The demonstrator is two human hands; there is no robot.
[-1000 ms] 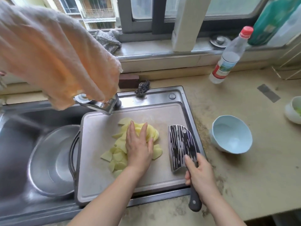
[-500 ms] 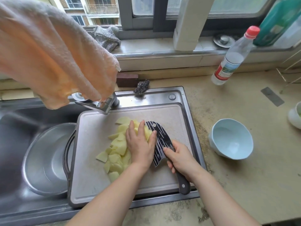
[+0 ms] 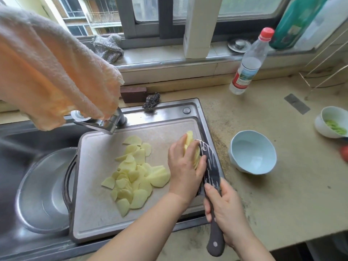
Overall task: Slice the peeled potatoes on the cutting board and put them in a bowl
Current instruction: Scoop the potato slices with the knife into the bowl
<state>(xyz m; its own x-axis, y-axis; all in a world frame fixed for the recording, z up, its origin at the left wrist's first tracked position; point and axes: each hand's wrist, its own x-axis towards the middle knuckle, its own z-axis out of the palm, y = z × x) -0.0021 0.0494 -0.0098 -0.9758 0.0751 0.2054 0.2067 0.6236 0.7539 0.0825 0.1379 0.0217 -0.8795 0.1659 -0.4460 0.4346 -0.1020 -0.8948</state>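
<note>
Head view shows that the knife (image 3: 209, 167) has slid under a bunch of potato slices (image 3: 191, 149) and carried them from the middle of the cutting board (image 3: 94, 213) to its 3 o'clock edge. The left hand (image 3: 183, 169) presses them flat-fingered against the blade, and the right hand (image 3: 225, 210) grips the handle. More slices (image 3: 135, 178) wait mid-board, and the blue bowl (image 3: 252, 152) sits just past that edge, so I think tipping comes next.
</note>
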